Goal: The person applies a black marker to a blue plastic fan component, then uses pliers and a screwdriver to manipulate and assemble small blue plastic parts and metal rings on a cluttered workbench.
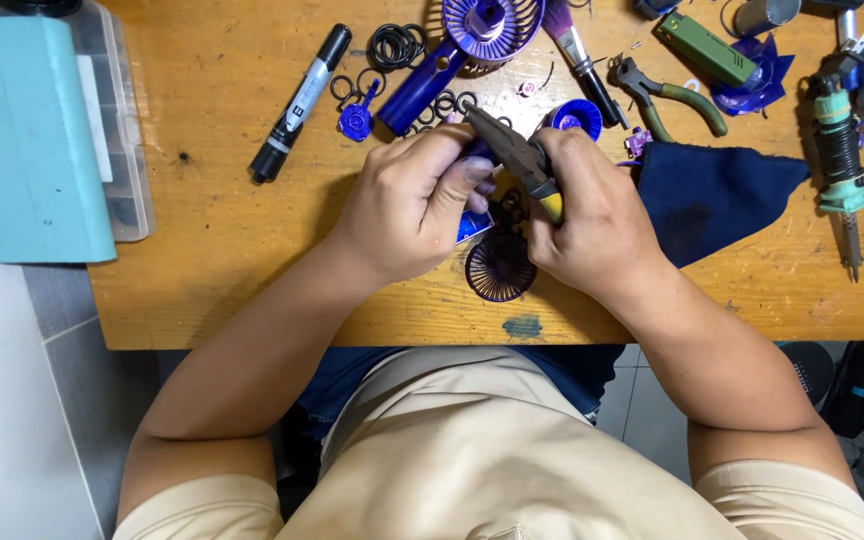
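My right hand grips a pair of pliers with a yellow-tipped handle, jaws pointing up and left. My left hand is closed around a small blue part, mostly hidden under my fingers, thumb pressed near the plier jaws. Just below both hands a round purple fan grille lies on the wooden table. A purple handheld fan body lies beyond my hands, with black rings around it.
A black marker lies at the upper left beside a teal case on a clear box. A dark blue cloth, green-handled pliers, a green box, a soldering iron and a brush crowd the right.
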